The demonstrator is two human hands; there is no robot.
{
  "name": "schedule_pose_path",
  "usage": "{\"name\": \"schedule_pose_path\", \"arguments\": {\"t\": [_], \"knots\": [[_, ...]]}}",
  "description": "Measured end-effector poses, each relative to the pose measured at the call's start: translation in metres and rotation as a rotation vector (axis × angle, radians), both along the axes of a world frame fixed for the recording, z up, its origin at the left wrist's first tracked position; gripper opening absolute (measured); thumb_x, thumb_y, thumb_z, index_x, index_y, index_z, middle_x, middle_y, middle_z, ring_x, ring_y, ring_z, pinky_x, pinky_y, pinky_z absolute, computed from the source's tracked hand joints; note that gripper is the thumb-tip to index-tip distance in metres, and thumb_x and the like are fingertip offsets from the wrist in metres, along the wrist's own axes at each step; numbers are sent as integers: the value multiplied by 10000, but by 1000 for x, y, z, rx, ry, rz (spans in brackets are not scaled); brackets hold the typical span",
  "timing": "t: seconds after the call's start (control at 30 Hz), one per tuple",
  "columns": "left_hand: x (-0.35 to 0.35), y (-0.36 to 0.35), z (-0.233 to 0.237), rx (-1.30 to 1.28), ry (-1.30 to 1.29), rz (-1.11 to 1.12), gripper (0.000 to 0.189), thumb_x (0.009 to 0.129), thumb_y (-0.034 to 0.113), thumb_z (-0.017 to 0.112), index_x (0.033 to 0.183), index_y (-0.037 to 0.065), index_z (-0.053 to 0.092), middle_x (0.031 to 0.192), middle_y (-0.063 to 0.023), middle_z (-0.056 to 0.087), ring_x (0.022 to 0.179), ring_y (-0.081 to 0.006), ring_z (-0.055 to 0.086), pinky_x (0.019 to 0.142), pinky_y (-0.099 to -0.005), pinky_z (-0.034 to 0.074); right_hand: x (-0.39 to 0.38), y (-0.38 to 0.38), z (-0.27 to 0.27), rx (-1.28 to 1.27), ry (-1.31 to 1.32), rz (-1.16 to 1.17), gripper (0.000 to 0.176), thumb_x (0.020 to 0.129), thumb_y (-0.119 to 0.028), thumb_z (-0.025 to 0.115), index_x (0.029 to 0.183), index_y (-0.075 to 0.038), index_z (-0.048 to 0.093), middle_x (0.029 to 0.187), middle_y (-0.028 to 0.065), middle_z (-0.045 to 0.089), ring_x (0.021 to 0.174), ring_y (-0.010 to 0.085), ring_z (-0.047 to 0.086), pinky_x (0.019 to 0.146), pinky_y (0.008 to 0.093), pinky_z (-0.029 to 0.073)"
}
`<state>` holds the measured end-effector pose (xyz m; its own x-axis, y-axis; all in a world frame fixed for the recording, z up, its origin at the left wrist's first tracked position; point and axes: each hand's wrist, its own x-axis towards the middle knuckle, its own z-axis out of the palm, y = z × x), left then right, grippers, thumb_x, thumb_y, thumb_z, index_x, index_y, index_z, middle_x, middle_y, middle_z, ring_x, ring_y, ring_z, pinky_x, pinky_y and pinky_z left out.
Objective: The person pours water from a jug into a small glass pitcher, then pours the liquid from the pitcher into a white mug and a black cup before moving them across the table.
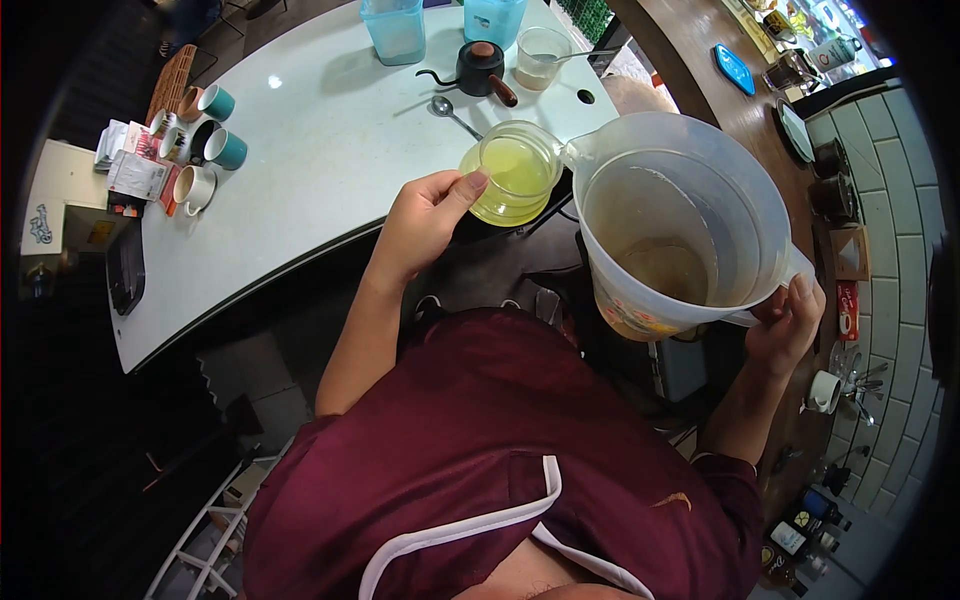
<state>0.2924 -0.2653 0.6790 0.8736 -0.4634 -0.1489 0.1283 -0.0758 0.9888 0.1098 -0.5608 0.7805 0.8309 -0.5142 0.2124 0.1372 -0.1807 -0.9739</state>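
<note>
My left hand [425,225] is closed on the neck of a round glass server [512,205], thumb at its rim. Yellow-green liquid fills the server's lower part, and it is held by the front edge of the white table [290,190]. In my right hand [787,325] is the handle of a large translucent plastic pitcher [745,180]. The pitcher leans so that its spout comes right up to the server's rim. Some cloudy liquid shows at the pitcher's bottom, and a coloured print decorates its outside.
Behind the server are a metal spoon [455,115], a black gooseneck kettle [480,68], a clear cup [540,72] and light-blue containers [393,35]. Mugs [195,188] stand at the table's left. A wooden counter [700,60] with a blue lid [734,69] runs along the right.
</note>
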Motion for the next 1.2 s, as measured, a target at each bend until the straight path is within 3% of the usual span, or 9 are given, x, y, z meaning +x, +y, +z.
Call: {"name": "schedule_pose_path", "arguments": {"t": [0.43, 0.57, 0.63, 1.07, 1.2], "knots": [[10, 0, -3, -23, -80, -131, 388, 912, 309, 575, 633, 47, 515, 598, 91, 342, 586, -30, 271, 522, -215, 240, -10, 9, 23, -114, 111, -71, 251, 824, -309, 540, 737, -76, 508, 569, -49, 400, 451, 19, 327, 413, 173, 197], [11, -2, -7, 3, -98, -140, 393, 911, 308, 577, 625, 48, 508, 595, 91, 333, 584, -32, 268, 519, -216, 238, -12, 12, 23, -122, 112, -75, 246, 823, -310, 540, 738, -81, 508, 575, -45, 412, 453, 20, 332, 414, 174, 201], [10, -2, -6, 2, -105, -148, 397, 909, 309, 579, 622, 46, 504, 598, 89, 332, 586, -33, 269, 518, -217, 239, -12, 14, 22, -120, 99, -127, 346, 810, -306, 536, 825, 39, 570, 555, -26, 434, 445, 23, 288, 418, 205, 171], [14, 2, -22, -9, -87, -195, 381, 906, 285, 586, 632, 30, 517, 599, 84, 355, 590, -35, 287, 521, -217, 252, -15, 28, 25, -134, 156, -136, 282, 828, -267, 544, 797, 13, 563, 557, -35, 428, 457, 21, 310, 426, 199, 187], [16, 2, -29, -31, -79, -208, 341, 881, 289, 621, 696, 3, 612, 578, 73, 422, 572, -27, 347, 517, -209, 302, -15, 31, 26, -139, 174, -130, 280, 832, -273, 545, 771, -1, 551, 551, -40, 416, 459, 23, 305, 426, 204, 182]]}}
